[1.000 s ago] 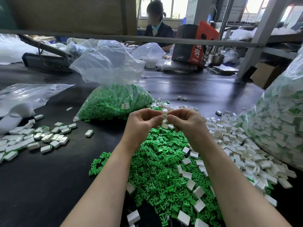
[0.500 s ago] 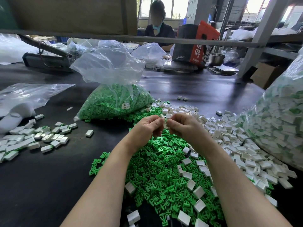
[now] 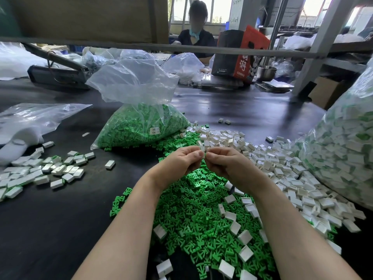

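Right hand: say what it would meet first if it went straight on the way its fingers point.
The right hand points leftward, so it would first meet the small white piece pinched at its fingertips, then the left hand, which seems to pinch the same piece. Depth is hard to judge.

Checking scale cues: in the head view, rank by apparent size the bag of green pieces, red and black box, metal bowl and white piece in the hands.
1. bag of green pieces
2. red and black box, farther off, true size unsure
3. metal bowl, also far
4. white piece pinched by left hand and right hand
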The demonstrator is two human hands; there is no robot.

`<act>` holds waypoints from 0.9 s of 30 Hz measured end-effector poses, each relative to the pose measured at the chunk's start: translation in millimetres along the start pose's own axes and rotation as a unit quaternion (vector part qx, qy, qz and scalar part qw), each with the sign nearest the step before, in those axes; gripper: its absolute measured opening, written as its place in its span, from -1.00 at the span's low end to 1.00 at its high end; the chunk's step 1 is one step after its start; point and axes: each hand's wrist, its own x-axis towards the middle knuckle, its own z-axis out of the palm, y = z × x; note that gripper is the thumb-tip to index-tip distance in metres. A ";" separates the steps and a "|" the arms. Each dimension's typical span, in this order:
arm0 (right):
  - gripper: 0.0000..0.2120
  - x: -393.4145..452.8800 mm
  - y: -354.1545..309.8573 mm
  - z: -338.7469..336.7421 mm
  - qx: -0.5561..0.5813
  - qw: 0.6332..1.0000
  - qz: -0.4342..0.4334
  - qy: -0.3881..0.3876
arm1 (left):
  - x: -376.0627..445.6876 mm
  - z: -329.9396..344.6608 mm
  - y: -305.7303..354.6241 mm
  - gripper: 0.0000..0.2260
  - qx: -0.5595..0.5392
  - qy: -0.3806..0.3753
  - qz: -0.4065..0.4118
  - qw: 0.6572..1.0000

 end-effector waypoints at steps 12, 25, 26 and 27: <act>-0.84 -0.6 3.4 -3.9 -0.040 0.998 0.021 -0.036 | -1.2 -4.5 -3.4 -0.60 0.024 -0.041 -0.039 0.998; -0.79 -3.0 0.7 -1.5 -0.041 0.998 0.017 -0.032 | -2.0 -5.9 -3.6 -0.59 0.025 -0.054 -0.019 0.998; -0.76 -3.1 0.3 -0.9 -0.043 0.999 0.013 -0.027 | -1.8 -5.8 -3.4 -0.59 0.031 -0.053 -0.013 0.998; -0.73 -3.2 0.0 -0.5 -0.046 0.999 0.010 -0.023 | -1.8 -5.9 -3.2 -0.59 0.035 -0.052 -0.009 0.998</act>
